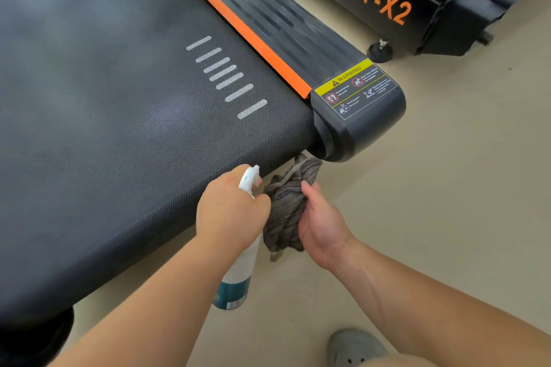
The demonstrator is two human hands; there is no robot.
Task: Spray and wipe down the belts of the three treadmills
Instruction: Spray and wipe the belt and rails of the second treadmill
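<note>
Left hand (pixel 232 211) grips spray bottle (pixel 238 274), right hand (pixel 323 225) clutches bunched rag (pixel 284 208) at treadmill belt (pixel 119 104) rear edge; spray could miss onto floor (pixel 432 188).

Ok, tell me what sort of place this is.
Most likely a gym or fitness room: a wide treadmill belt, a warning sticker on the end cap beside it, and a second treadmill marked TT-X2 on the beige floor.
</note>
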